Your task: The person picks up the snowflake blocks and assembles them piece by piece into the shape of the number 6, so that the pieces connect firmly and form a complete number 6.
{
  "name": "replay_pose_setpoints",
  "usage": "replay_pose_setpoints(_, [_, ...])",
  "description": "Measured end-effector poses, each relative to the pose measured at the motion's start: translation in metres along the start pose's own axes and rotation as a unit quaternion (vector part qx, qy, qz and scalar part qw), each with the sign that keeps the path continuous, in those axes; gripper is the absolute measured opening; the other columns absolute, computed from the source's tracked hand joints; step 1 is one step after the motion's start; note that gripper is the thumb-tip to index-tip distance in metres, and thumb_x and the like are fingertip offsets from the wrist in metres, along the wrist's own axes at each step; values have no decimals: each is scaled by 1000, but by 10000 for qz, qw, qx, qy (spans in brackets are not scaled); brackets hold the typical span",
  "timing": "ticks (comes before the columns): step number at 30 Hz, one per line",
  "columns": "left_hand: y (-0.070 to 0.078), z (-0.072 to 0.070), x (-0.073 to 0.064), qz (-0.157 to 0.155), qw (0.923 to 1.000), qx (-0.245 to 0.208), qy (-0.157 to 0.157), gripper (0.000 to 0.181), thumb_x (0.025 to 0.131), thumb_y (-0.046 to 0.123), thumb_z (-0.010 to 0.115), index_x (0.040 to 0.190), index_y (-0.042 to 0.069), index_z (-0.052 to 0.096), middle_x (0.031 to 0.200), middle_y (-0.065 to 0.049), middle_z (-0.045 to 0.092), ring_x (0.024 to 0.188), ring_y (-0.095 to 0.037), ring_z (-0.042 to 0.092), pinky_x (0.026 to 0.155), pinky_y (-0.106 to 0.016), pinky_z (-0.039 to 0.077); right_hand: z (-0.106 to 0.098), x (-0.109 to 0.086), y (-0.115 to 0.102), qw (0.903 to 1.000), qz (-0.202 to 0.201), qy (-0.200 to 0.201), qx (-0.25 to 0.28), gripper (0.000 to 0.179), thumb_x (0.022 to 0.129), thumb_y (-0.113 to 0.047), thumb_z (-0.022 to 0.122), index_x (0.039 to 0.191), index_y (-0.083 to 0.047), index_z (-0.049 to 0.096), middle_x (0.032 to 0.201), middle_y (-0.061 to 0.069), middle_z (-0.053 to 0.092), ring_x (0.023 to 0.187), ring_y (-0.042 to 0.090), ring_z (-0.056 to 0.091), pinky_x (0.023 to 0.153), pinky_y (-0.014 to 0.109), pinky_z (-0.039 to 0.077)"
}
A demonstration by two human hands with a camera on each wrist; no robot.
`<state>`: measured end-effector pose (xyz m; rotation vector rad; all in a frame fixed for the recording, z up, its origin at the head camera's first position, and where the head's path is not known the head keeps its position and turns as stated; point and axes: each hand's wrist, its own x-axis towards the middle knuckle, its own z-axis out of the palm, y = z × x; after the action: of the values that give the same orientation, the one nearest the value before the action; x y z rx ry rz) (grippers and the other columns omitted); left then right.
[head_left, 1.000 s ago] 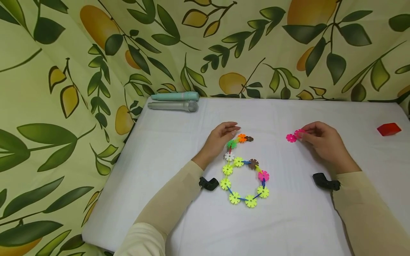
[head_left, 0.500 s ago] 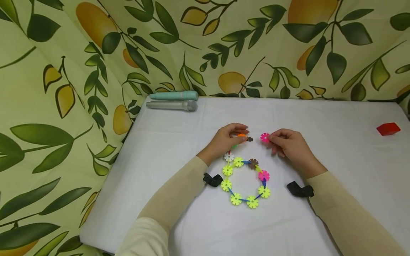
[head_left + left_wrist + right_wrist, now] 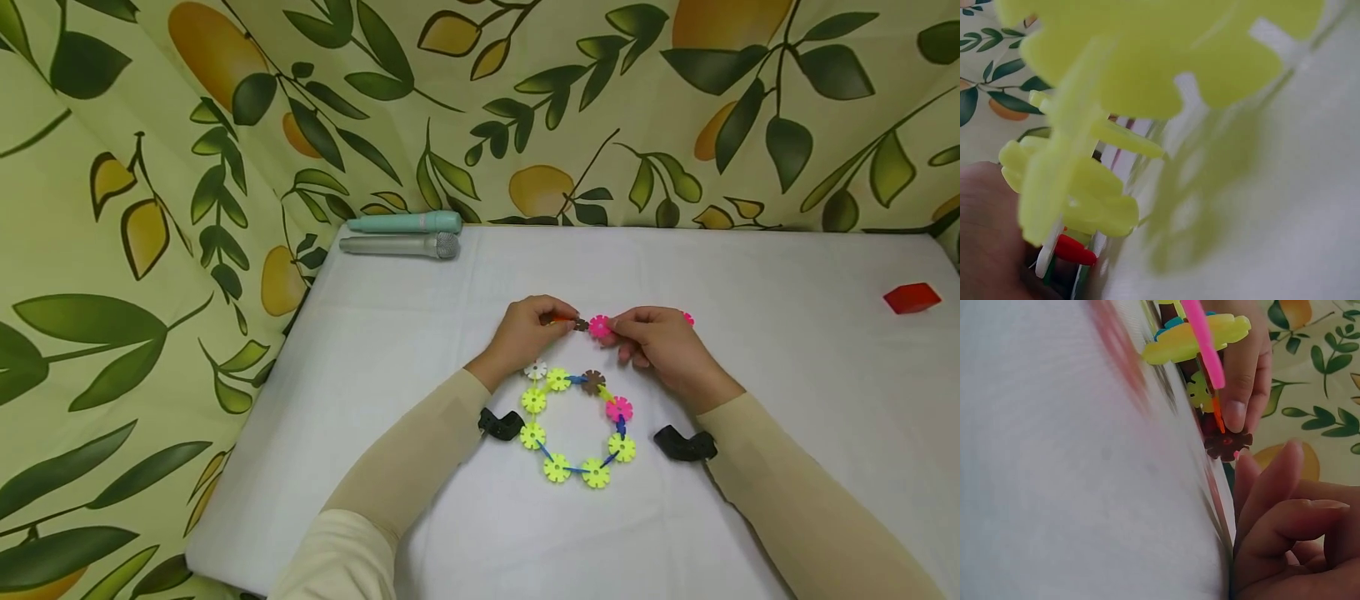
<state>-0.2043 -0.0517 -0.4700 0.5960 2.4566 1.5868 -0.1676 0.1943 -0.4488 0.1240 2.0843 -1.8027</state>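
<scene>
A chain of flower-shaped interlocking discs lies on the white table, its lower part a ring of mostly yellow discs (image 3: 557, 468). My left hand (image 3: 525, 335) pinches the chain's upper end by the orange disc (image 3: 560, 319), covering the green part. At that end, a small brown disc (image 3: 581, 325) sticks out from my left fingertips; the right wrist view shows this brown disc (image 3: 1229, 447) close up. My right hand (image 3: 660, 342) pinches a pink disc (image 3: 599, 326) right at the brown one's edge. Past my right knuckles shows another pink disc (image 3: 687, 318). In the left wrist view, yellow discs (image 3: 1147, 56) fill the top.
Two microphones, one teal (image 3: 405, 222) and one silver (image 3: 401, 245), lie at the back left. A red block (image 3: 911, 297) sits at the far right. Behind the table hangs a leaf-patterned curtain (image 3: 540, 108). Each wrist carries a black camera mount (image 3: 685, 443).
My right hand has come left with the pink discs, bringing one up to the brown disc. My left hand has moved slightly right and now pinches the chain's upper end.
</scene>
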Motion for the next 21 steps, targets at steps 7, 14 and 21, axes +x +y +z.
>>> replay_pose_setpoints(7, [-2,3,0,204,9993,-237,217,10,101,8,81,110,10,85,111,7,77,104,-6,68,92,-24,55,-2,4,1,9991,61,-312,289,31,113,-16,61,124,13,65,96,7,78,68,12,58,55,21,41])
replay_pose_setpoints(14, [-1,5,0,242,9980,-520,254,10,100,3,81,108,6,85,110,4,79,104,-6,69,90,-25,56,0,10,4,9972,-8,-344,665,21,113,-10,61,116,10,67,90,6,77,68,11,59,57,20,44])
replay_pose_setpoints(21, [0,5,1,145,9951,-935,283,9,98,-1,81,105,3,85,109,1,81,105,-8,72,92,-28,57,2,16,6,9956,-158,-317,863,19,113,-10,62,112,8,65,88,6,75,71,11,59,60,21,48])
